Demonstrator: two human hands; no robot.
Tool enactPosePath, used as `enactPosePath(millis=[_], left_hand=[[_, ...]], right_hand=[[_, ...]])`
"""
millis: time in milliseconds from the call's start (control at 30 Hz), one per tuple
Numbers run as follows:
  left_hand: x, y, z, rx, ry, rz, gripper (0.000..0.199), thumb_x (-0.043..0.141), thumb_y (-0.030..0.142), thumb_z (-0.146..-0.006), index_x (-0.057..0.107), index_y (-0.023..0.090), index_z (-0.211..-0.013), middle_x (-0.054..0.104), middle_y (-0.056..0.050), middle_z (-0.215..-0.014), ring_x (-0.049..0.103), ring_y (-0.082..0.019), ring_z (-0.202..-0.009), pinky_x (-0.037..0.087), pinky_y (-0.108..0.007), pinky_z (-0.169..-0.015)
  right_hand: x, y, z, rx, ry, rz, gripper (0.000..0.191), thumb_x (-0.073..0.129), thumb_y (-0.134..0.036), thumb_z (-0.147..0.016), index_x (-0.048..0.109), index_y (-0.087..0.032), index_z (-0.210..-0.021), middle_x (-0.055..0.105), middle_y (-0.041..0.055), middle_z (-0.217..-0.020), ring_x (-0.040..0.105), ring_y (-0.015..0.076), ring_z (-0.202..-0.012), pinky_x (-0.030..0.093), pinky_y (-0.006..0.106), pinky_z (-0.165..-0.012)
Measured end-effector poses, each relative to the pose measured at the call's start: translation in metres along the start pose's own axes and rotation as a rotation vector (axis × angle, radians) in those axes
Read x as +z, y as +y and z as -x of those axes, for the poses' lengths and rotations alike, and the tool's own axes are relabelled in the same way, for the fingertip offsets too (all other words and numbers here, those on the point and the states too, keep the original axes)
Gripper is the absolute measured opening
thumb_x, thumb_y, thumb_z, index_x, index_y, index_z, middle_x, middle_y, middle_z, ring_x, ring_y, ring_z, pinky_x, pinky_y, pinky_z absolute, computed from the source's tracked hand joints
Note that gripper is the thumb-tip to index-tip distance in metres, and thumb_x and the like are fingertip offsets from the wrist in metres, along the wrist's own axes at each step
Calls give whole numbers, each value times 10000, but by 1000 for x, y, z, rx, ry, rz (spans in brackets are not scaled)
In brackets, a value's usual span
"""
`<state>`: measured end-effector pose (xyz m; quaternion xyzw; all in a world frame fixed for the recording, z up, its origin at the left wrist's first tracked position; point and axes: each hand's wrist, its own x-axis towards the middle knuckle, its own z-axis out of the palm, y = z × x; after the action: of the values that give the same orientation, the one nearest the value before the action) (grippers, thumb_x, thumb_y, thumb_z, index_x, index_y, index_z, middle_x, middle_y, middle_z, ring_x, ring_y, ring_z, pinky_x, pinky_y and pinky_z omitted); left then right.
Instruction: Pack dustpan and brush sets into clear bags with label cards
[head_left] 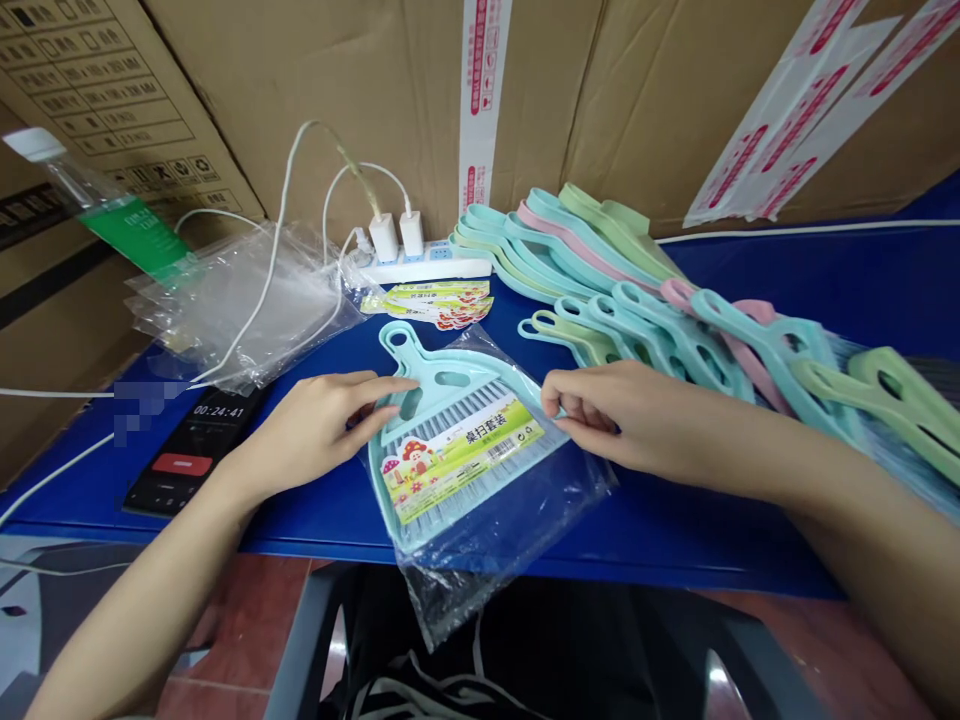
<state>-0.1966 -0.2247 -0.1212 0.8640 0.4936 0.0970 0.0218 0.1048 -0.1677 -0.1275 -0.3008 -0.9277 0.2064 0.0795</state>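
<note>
A light-blue dustpan (390,505) lies on the table in front of me, with a matching brush (450,380) nested in it. Across the grey bristles sits a printed card (465,455) with mushroom pictures. A clear plastic bag (495,550) surrounds the set, and its loose end hangs over the table edge. My left hand (337,420) grips the upper left side of the dustpan between thumb and fingers. On the opposite side, my right hand (600,415) is closed, pinching the bag's edge beside the pan's rim.
More dustpans (555,245) and brushes (675,340) are piled at right. Behind the set lie several printed cards (435,300) and a power strip (427,265) with white cables. Clear bags (255,290), a phone (191,450) and a bottle (112,215) are at left. Cardboard boxes (360,80) stand behind.
</note>
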Motion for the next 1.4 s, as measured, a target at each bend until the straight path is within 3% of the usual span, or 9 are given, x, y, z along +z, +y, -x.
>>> enactPosePath(millis=[233, 333, 467, 733, 933, 1100, 1233, 1400], left_hand=[[12, 2, -5, -106, 199, -111, 384, 393, 379, -1000, 734, 234, -1101, 655, -14, -770, 537, -105, -542, 380, -226, -530], [7, 5, -3, -56, 155, -7, 373, 452, 422, -978, 736, 196, -1065, 638, 18, -660, 484, -87, -481, 367, -219, -521], [0, 9, 0, 45, 41, 123, 435, 539, 517, -927, 709, 178, -1138, 481, 74, -510, 425, -80, -437, 340, -208, -490], [3, 4, -2, 53, -10, 131, 363, 500, 399, -974, 642, 217, -1254, 548, 24, -690, 507, -107, -577, 441, -210, -583], [15, 2, -4, 25, 121, -2, 346, 366, 281, -1013, 639, 202, -1210, 587, -31, -898, 605, -133, -753, 515, -250, -697], [9, 6, -1, 34, 147, -18, 328, 383, 287, -1015, 658, 193, -1167, 622, -49, -936, 628, -147, -800, 524, -265, -699], [2, 12, 1, 176, 75, 125, 270, 499, 358, -980, 690, 231, -1121, 639, -59, -982, 628, -165, -910, 540, -287, -793], [6, 18, 1, 354, -6, 164, 258, 578, 360, -944, 679, 238, -1147, 659, -68, -1023, 626, -197, -1008, 545, -349, -917]], right_hand=[[-5, -4, 3, 31, -170, -137, 155, 423, -274, -892, 446, -245, -741, 451, -67, -522, 402, 126, -481, 328, 274, -516], [-7, -6, 2, 55, -178, -185, 139, 441, -266, -868, 457, -243, -732, 482, -63, -536, 421, 123, -487, 334, 264, -505], [-9, -6, 3, 83, -204, -240, 130, 473, -253, -838, 461, -239, -709, 526, -57, -541, 495, 119, -490, 344, 243, -477], [-9, -7, 5, 153, -264, -358, 138, 510, -211, -818, 455, -242, -695, 604, -65, -500, 637, 133, -513, 411, 233, -492], [-9, -7, 1, 149, -244, -350, 148, 520, -259, -830, 450, -245, -701, 626, -54, -500, 654, 147, -517, 436, 254, -509], [-10, -6, 1, 156, -239, -331, 163, 520, -259, -844, 442, -241, -703, 585, -66, -490, 647, 139, -511, 412, 242, -487], [-8, -2, 4, 161, -234, -322, 146, 525, -283, -856, 447, -242, -738, 552, -73, -509, 618, 133, -481, 403, 243, -474], [-5, 2, 6, 130, -226, -239, 126, 514, -322, -874, 487, -245, -778, 516, -72, -513, 496, 118, -439, 340, 249, -455]])
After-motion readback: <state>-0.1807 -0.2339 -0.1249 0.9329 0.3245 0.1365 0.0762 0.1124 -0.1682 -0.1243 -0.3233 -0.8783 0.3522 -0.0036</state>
